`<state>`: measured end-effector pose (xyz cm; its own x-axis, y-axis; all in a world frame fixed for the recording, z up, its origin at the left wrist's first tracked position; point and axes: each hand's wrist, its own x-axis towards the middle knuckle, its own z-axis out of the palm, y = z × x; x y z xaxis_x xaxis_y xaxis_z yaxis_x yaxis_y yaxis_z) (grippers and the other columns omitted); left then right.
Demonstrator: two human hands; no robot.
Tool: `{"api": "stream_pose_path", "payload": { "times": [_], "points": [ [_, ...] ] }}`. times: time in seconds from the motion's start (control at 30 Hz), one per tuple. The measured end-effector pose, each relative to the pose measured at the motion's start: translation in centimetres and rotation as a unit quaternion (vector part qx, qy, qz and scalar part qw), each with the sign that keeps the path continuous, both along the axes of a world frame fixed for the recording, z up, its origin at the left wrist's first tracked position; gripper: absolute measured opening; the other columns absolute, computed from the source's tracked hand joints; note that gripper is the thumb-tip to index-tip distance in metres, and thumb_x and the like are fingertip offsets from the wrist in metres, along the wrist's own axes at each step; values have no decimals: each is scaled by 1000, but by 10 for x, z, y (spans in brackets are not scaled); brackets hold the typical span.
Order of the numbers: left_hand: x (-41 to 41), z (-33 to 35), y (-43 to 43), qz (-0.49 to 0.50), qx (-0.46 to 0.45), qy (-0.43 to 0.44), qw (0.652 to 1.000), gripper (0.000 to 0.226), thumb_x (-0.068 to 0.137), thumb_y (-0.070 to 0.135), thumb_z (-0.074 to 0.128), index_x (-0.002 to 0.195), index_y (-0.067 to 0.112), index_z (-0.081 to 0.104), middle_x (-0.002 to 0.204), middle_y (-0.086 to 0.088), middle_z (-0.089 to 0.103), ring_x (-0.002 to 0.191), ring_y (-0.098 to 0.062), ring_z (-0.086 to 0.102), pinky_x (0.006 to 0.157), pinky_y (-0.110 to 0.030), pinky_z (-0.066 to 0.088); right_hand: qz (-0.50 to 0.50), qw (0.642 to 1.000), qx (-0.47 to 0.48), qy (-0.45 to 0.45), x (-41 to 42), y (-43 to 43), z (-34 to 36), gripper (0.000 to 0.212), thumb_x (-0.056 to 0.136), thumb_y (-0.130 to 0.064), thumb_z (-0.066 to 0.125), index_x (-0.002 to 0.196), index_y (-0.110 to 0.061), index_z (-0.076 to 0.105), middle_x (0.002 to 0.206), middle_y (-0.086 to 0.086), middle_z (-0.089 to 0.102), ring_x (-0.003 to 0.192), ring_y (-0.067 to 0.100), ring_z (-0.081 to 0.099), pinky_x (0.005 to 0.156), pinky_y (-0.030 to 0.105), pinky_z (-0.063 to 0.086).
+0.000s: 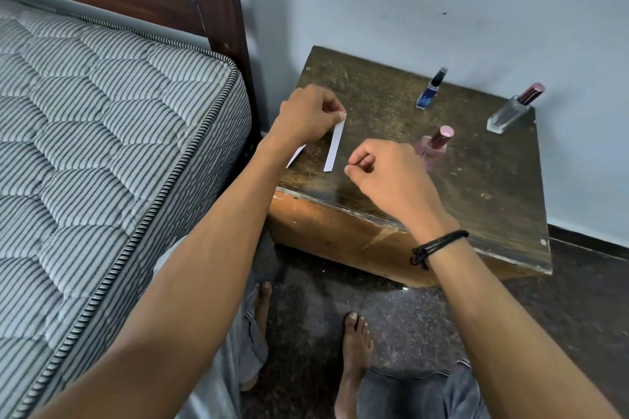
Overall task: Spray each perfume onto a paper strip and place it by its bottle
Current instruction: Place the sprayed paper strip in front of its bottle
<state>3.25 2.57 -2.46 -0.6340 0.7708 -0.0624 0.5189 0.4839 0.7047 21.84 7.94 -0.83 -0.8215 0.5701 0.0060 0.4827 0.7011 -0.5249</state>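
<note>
On the dark wooden bedside table (476,187) stand three perfume bottles: a blue one with a black cap (430,90) at the back, a clear one with a pink cap (510,110) at the far right, and a pink one (435,144) in the middle. My left hand (306,116) pinches the top end of a white paper strip (334,148), which hangs down toward the table's left part. A second white strip (295,156) peeks out from under my left wrist. My right hand (384,170) hovers just left of the pink bottle, fingers curled, holding nothing that I can see.
A striped mattress (102,146) on a dark wooden bed frame (218,3) lies close to the table's left side. A pale wall runs behind the table. My bare feet stand on the dark speckled floor (408,323) in front.
</note>
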Motion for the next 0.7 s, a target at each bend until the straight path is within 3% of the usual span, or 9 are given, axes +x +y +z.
{"api": "stream_pose_path", "payload": {
  "times": [0.07, 0.23, 0.33, 0.4, 0.53, 0.7],
  "points": [
    [-4, 4, -4, 10, 39, -34, 999, 7, 89, 28, 71, 91, 26, 77, 89, 12, 71, 91, -8, 64, 91, -33, 53, -61, 997, -53, 15, -5, 2, -8, 11, 90, -34, 77, 96, -25, 75, 82, -13, 72, 68, -1, 67, 59, 13, 49],
    [-14, 8, -10, 26, 71, -55, 996, 8, 87, 27, 74, 92, 25, 80, 81, 16, 71, 77, 6, 63, 64, -7, 43, -122, 971, -203, 46, -16, -1, -16, 36, 86, -42, 82, 112, -18, 76, 94, -6, 76, 73, 8, 75, 79, 33, 63],
    [-18, 8, -11, 25, 88, -65, 994, 8, 87, 25, 75, 92, 23, 80, 80, 16, 71, 73, 9, 62, 54, -1, 40, -137, 958, -244, 66, -22, -6, -21, 22, 85, -39, 83, 100, -24, 78, 86, -7, 76, 70, 7, 75, 81, 36, 64],
    [-19, 8, -11, 25, 96, -66, 993, 9, 87, 25, 75, 93, 22, 81, 82, 14, 72, 74, 7, 62, 54, -1, 39, -138, 956, -250, 72, -25, -8, -22, 6, 87, -33, 82, 85, -29, 77, 78, -7, 77, 70, 10, 75, 82, 39, 64],
    [-20, 7, -11, 23, 96, -66, 993, 11, 88, 26, 74, 96, 22, 80, 90, 10, 75, 86, 1, 66, 62, -3, 41, -138, 948, -278, 72, -29, -7, -25, 13, 91, -22, 78, 79, -28, 76, 78, -2, 77, 76, 15, 74, 83, 42, 63],
    [-21, 4, -8, 21, 104, -88, 990, 12, 89, 25, 73, 98, 23, 80, 93, 9, 75, 90, -1, 66, 69, -9, 44, -146, 928, -333, 81, -33, -4, -28, 7, 90, -21, 79, 82, -22, 79, 76, -2, 78, 63, 1, 66, 68, 21, 59]
  ]
}}
